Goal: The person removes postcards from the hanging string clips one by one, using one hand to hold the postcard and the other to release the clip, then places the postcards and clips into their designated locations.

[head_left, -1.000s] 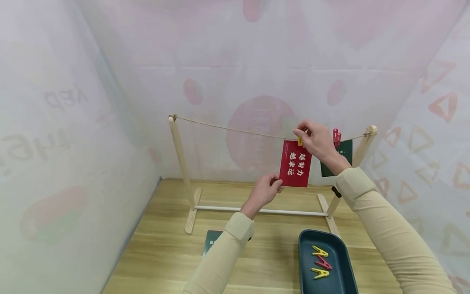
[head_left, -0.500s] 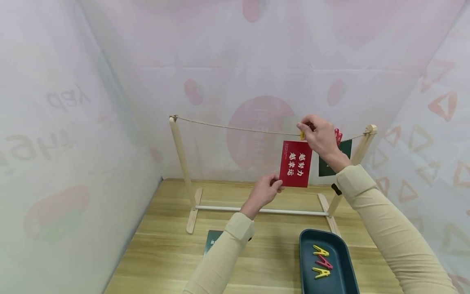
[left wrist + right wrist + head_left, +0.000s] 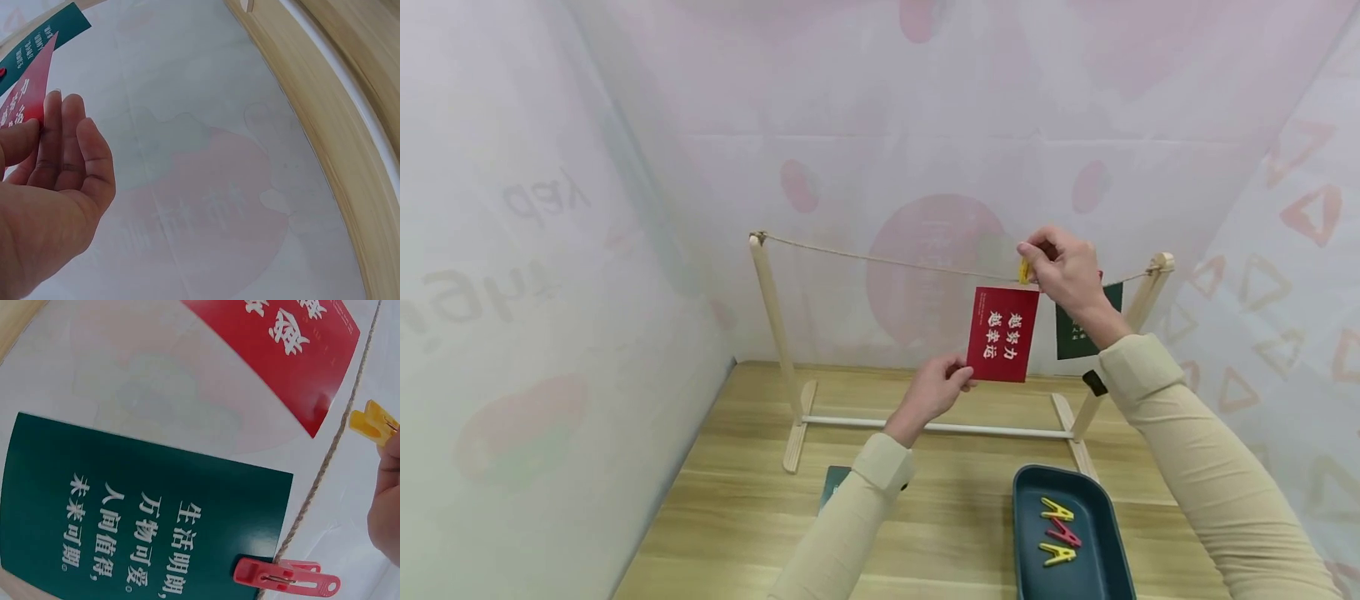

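The left hand (image 3: 931, 390) pinches a rectangular red paper card (image 3: 1003, 335) at its seven-o'clock corner; the right hand (image 3: 1066, 271) pinches a yellow plastic clothespin (image 3: 374, 423) at the card's one o'clock. The clothespin seems just beside the brown braided twine (image 3: 314, 487).

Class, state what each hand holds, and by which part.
Left hand: the red card, pinched at its lower left corner in the head view. Right hand: a yellow clothespin, by its handle end.
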{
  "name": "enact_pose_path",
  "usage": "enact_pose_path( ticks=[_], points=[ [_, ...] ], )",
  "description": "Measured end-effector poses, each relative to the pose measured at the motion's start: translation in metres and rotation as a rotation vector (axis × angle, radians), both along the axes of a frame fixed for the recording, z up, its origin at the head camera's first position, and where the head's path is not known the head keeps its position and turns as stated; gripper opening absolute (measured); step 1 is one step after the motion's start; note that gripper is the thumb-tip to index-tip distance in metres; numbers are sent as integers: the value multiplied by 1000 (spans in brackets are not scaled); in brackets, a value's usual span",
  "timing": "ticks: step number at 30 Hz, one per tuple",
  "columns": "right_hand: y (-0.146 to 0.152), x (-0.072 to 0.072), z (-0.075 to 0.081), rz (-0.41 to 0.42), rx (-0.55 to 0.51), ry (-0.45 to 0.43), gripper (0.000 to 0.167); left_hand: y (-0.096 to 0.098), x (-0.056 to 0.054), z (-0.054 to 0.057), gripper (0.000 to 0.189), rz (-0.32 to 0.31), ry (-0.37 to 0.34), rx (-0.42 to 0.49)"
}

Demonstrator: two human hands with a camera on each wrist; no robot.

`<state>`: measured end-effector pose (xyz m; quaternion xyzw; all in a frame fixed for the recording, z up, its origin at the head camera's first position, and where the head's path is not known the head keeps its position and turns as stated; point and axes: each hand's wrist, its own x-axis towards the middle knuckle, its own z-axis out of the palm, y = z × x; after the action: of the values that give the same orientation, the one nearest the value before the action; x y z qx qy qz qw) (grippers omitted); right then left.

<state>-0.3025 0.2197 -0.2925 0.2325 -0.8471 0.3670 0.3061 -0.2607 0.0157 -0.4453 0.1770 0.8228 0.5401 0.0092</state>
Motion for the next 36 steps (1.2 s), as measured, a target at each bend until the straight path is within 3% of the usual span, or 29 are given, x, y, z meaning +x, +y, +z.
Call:
enact_pose_path(
  ticks=[11, 20, 36],
  points=[
    [3, 5, -5, -8, 34, 11, 15, -19, 1, -3, 22, 17, -4, -34],
    [3, 17, -15, -13, 145, 8, 19, -39, 6, -10, 23, 4, -15, -58],
    [16, 41, -48, 20, 285, -1, 23, -70, 23, -26, 20, 10, -69, -37]
  ],
)
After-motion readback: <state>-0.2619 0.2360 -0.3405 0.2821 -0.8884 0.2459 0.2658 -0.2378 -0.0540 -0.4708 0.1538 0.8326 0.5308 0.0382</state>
